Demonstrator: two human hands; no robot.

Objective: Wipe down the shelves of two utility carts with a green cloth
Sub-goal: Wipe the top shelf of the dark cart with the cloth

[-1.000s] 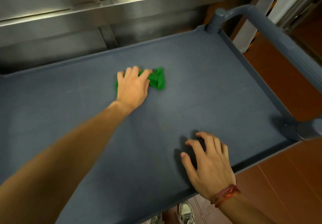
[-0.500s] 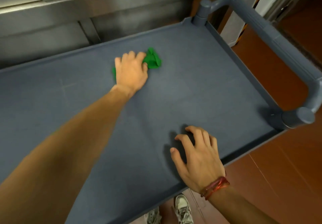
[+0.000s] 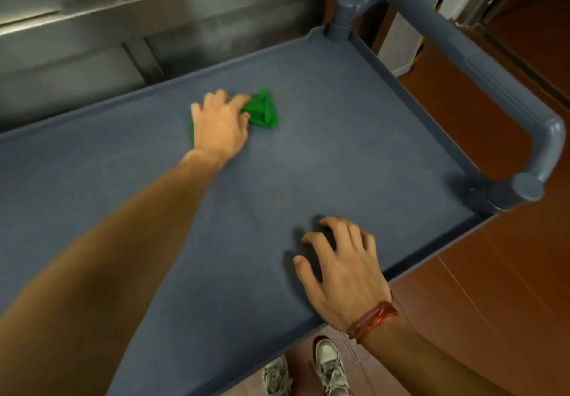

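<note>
A grey-blue utility cart's top shelf [image 3: 354, 136] fills most of the view. My left hand [image 3: 220, 124] presses a crumpled green cloth [image 3: 262, 112] flat onto the shelf near its far edge; part of the cloth sticks out to the right of my fingers and a sliver shows on the left. My right hand [image 3: 342, 269], with a red band on the wrist, rests with fingers spread and bent on the shelf near its front edge, holding nothing.
The cart's grey tubular handle [image 3: 481, 65] arches over the right end. A stainless steel counter front [image 3: 154, 25] stands right behind the cart. Red-brown floor tiles [image 3: 493, 287] lie to the right, and my shoes [image 3: 330, 364] show below the front edge.
My left hand has kept the cloth pressed near the shelf's far edge with only a small shift. My view has swung so more of the handle shows. The right hand has stayed in place.
</note>
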